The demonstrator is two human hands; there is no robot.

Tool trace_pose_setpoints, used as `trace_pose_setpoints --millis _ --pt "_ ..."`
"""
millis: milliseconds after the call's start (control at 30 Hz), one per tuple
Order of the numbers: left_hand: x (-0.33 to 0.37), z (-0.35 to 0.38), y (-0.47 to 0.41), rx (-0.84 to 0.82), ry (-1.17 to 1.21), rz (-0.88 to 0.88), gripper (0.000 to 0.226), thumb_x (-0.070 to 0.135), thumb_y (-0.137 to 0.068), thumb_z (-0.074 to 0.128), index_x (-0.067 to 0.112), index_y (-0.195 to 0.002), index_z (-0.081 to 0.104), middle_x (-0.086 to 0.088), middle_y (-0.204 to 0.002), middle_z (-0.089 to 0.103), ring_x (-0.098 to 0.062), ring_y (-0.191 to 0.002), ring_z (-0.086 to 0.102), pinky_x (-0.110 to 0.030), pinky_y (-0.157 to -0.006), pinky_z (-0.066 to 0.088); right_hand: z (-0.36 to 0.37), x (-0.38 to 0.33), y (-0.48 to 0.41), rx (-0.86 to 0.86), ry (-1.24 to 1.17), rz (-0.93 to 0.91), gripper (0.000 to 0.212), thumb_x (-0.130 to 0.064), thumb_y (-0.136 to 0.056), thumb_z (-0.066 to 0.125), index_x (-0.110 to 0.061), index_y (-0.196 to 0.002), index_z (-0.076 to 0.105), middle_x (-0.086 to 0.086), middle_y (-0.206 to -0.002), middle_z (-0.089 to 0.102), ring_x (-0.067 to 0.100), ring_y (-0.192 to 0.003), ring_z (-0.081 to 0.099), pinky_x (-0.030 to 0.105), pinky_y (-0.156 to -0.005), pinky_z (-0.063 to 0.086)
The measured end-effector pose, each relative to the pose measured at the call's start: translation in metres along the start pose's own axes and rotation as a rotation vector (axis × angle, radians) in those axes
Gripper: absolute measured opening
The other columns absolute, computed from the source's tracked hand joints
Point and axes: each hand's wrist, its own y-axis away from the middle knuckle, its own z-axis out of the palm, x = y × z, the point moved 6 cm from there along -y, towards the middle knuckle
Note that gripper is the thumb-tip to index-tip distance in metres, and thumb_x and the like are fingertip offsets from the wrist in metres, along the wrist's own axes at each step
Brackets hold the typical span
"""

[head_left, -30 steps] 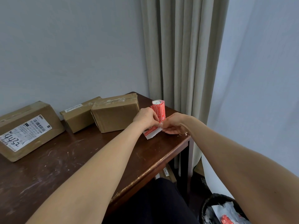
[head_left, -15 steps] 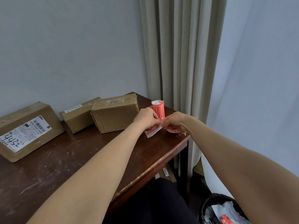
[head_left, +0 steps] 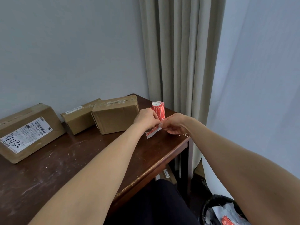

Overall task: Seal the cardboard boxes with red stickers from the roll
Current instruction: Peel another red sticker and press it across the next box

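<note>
A roll of red stickers (head_left: pixel 159 109) stands upright near the far right corner of the brown table (head_left: pixel 68 161). Its loose strip of backing paper (head_left: pixel 151 133) hangs down to the tabletop. My left hand (head_left: pixel 146 118) pinches the strip just in front of the roll. My right hand (head_left: pixel 174 123) meets it from the right and pinches a red sticker at the strip's edge. Three cardboard boxes stand along the wall: a large labelled one (head_left: pixel 27 132) at the left, a small one (head_left: pixel 79 116) in the middle, and one (head_left: pixel 116 115) right beside my left hand.
A beige curtain (head_left: pixel 180 54) hangs behind the table's right corner. On the floor at lower right is a black bin (head_left: pixel 209 207) with paper and red scraps. Small white paper bits (head_left: pixel 183 135) lie at the table's right edge. Another box (head_left: pixel 167 175) sits under the table.
Both hands have stayed at the roll. My right hand has shifted slightly up and left, closer to my left hand, and the strip's loose end has lifted a little.
</note>
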Motion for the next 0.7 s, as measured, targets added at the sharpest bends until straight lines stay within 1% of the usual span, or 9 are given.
trace_pose_setpoints --millis 133,267,367,400,500,567,633,700 --pt "-0.002 0.0 0.0 0.005 -0.001 -0.024 0.022 0.028 -0.086 0.068 0.011 -0.099 0.072 -0.007 -0.104 0.069 -0.021 -0.088 0.068 -0.038 -0.082 0.058 0.002 0.001 -0.001 0.003 0.007 0.013 0.023 -0.012 -0.082 0.075 -0.006 -0.102 0.067 0.006 -0.079 0.066 0.011 -0.065 0.06 0.023 -0.067 0.053" --pt "-0.005 -0.002 -0.001 0.04 -0.012 -0.059 0.021 0.03 -0.087 0.066 0.012 -0.097 0.073 -0.005 -0.097 0.07 -0.018 -0.082 0.069 -0.036 -0.08 0.058 0.001 0.002 -0.002 0.023 0.042 0.026 0.012 -0.016 -0.084 0.073 -0.007 -0.09 0.067 0.005 -0.073 0.065 0.01 -0.06 0.058 0.019 -0.059 0.048" --pt "-0.008 -0.005 0.001 0.087 0.01 -0.11 0.024 0.032 -0.087 0.064 0.012 -0.1 0.07 -0.006 -0.095 0.071 -0.018 -0.08 0.07 -0.033 -0.078 0.058 -0.001 0.004 -0.003 0.053 0.094 0.042 0.01 -0.016 -0.086 0.071 -0.007 -0.087 0.067 0.004 -0.069 0.065 0.008 -0.054 0.056 0.017 -0.054 0.043" --pt "-0.009 -0.007 0.001 0.101 0.021 -0.124 0.023 0.031 -0.088 0.063 0.012 -0.1 0.07 -0.006 -0.093 0.071 -0.018 -0.077 0.07 -0.031 -0.076 0.058 -0.002 0.004 -0.003 0.062 0.108 0.05 0.009 -0.015 -0.087 0.07 -0.007 -0.086 0.066 0.004 -0.067 0.064 0.008 -0.052 0.055 0.017 -0.052 0.041" --pt "-0.01 -0.015 0.001 0.126 0.063 -0.151 0.019 0.026 -0.091 0.061 0.01 -0.089 0.071 -0.006 -0.077 0.071 -0.017 -0.064 0.069 -0.027 -0.068 0.058 -0.005 0.006 -0.002 0.087 0.175 0.074 0.01 -0.014 -0.089 0.067 -0.007 -0.084 0.063 0.004 -0.065 0.062 0.007 -0.048 0.052 0.016 -0.048 0.036" --pt "-0.008 -0.021 0.001 0.139 0.079 -0.151 0.019 0.024 -0.091 0.061 0.009 -0.086 0.069 -0.006 -0.073 0.07 -0.018 -0.061 0.069 -0.03 -0.068 0.059 -0.006 0.007 -0.003 0.099 0.237 0.081 0.012 -0.012 -0.091 0.065 -0.007 -0.081 0.061 0.004 -0.066 0.06 0.008 -0.049 0.049 0.016 -0.045 0.034" --pt "-0.007 -0.028 -0.001 0.144 0.109 -0.14 0.017 0.022 -0.091 0.06 0.008 -0.085 0.068 -0.007 -0.075 0.071 -0.019 -0.063 0.071 -0.036 -0.07 0.061 -0.008 0.008 -0.004 0.111 0.296 0.076 0.014 -0.009 -0.091 0.063 -0.006 -0.078 0.06 0.005 -0.064 0.058 0.008 -0.048 0.048 0.017 -0.044 0.033" --pt "-0.005 -0.038 -0.001 0.159 0.131 -0.13 0.015 0.021 -0.091 0.058 0.008 -0.087 0.065 -0.008 -0.079 0.071 -0.02 -0.065 0.071 -0.036 -0.071 0.061 -0.01 0.009 -0.004 0.138 0.328 0.075 0.013 -0.007 -0.09 0.064 -0.005 -0.077 0.06 0.006 -0.065 0.058 0.01 -0.05 0.048 0.018 -0.045 0.034"
